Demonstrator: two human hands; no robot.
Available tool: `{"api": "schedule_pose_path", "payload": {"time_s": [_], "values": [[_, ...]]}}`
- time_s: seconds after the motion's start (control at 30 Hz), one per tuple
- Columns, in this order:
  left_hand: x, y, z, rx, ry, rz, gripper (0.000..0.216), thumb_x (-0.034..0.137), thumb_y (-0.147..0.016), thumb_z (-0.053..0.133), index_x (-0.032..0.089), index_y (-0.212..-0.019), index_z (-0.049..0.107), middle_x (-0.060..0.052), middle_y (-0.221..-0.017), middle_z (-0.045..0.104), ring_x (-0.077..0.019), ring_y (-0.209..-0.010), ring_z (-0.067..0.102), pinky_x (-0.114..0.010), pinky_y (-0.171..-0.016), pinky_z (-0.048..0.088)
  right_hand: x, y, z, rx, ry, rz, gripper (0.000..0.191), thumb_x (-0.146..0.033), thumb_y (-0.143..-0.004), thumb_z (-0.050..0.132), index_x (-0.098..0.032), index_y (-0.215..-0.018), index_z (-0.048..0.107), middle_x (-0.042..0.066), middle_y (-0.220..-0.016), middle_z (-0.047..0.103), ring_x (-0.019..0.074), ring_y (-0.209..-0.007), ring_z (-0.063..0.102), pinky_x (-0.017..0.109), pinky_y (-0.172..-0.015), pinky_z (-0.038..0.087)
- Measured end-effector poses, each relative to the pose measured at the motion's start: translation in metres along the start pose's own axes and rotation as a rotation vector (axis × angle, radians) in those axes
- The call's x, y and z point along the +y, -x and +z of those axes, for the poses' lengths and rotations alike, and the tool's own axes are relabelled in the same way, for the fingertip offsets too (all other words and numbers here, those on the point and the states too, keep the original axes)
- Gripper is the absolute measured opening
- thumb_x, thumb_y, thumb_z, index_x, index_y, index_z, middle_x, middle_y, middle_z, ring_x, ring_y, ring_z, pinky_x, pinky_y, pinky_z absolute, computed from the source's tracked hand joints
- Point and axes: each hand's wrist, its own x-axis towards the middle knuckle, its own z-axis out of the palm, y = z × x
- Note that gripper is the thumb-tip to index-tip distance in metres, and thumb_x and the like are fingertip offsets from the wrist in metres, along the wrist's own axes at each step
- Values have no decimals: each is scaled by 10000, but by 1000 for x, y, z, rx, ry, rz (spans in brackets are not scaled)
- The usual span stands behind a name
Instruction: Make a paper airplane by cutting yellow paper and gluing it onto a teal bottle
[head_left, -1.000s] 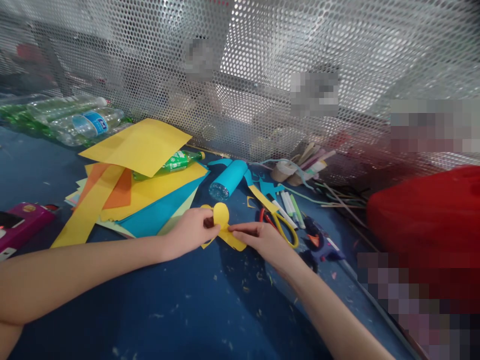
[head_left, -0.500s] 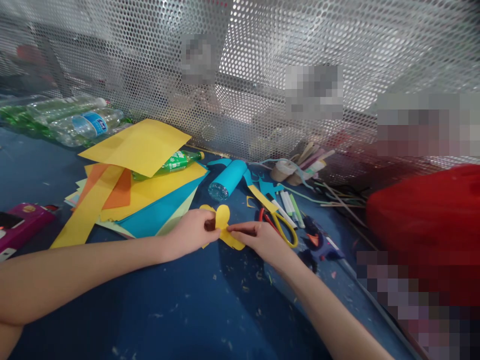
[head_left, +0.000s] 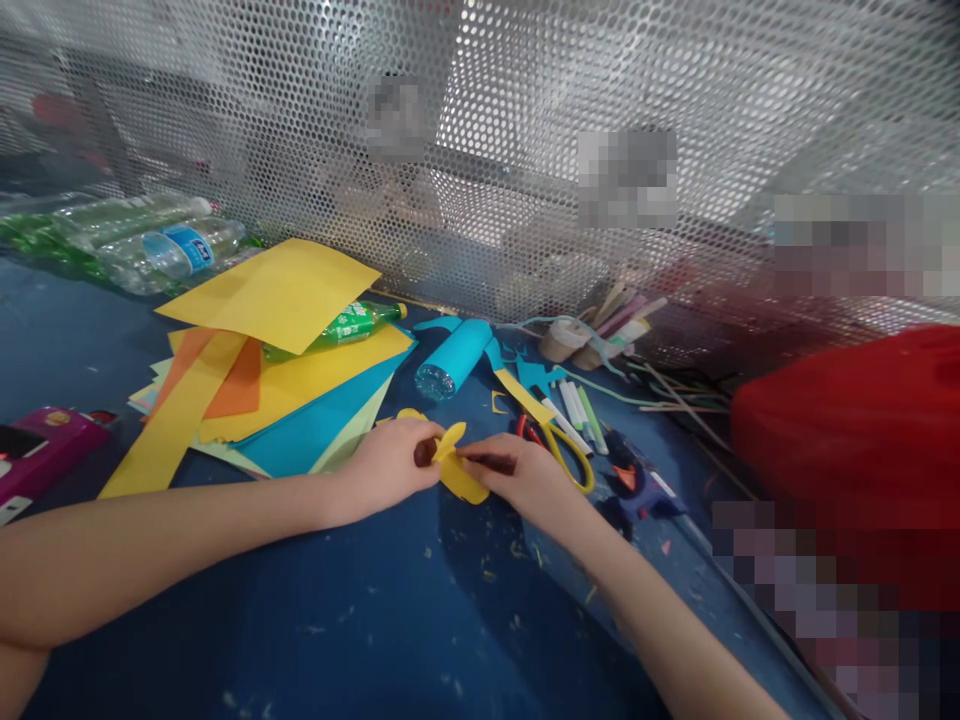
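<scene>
Between my two hands is a yellow paper cutout (head_left: 463,481) with rounded, petal-like lobes, held low over the blue table (head_left: 337,620). My left hand (head_left: 394,460) pinches it from the left, and one lobe stands folded up beside the thumb. From the right, my right hand (head_left: 517,475) grips its edge between thumb and fingertips. Part of the cutout lies hidden behind my left fingers. Close to my right hand are scissors (head_left: 577,462) with yellow and red handles. A bottle wrapped in blue paper (head_left: 459,355) lies just beyond the hands.
Stacked coloured paper (head_left: 300,430) and a green bottle (head_left: 360,322) lie left. Clear plastic bottles (head_left: 180,250) sit farther back. Markers (head_left: 581,412) and a blue glue gun (head_left: 641,480) are at right. A perforated metal screen (head_left: 495,190) borders the back; a person's red clothing (head_left: 862,430) is at right.
The upright lobe of the yellow cutout has tilted over to the right and now shows more edge-on. Both hands stay in nearly the same place.
</scene>
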Motion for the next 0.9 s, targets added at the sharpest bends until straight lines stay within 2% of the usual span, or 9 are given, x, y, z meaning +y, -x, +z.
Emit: {"api": "schedule_pose_path", "payload": {"time_s": [0.13,0.37,0.63,0.9], "values": [[-2,0,2,16,-9,20,80,220,-718,561,193,-665,507,4,-645,576,-157,-611,524,-278,-562,353,-1,1,-1,64,169,-94,180,-253,-798,586,-251,-871,750,45,-878,648,178,-752,631,310,-672,533],[3,3,-2,15,59,22,30,218,-720,545,194,-705,536,12,-662,577,-147,-634,526,-268,-578,356,-4,2,4,34,206,-195,213,-208,-829,549,-238,-912,742,49,-890,637,161,-745,621,288,-672,513],[3,2,-3,31,18,-9,200,257,-803,462,182,-618,472,-1,-588,526,-125,-531,461,-264,-494,291,-1,6,9,26,255,-274,258,-167,-844,519,-250,-970,728,42,-902,629,157,-774,619,275,-693,498],[2,1,-2,46,-3,-5,221,248,-808,458,179,-597,456,20,-542,488,-105,-483,413,-253,-470,253,-5,9,12,-4,294,-360,237,-185,-854,532,-262,-972,723,34,-835,624,146,-722,601,249,-630,487]]}}
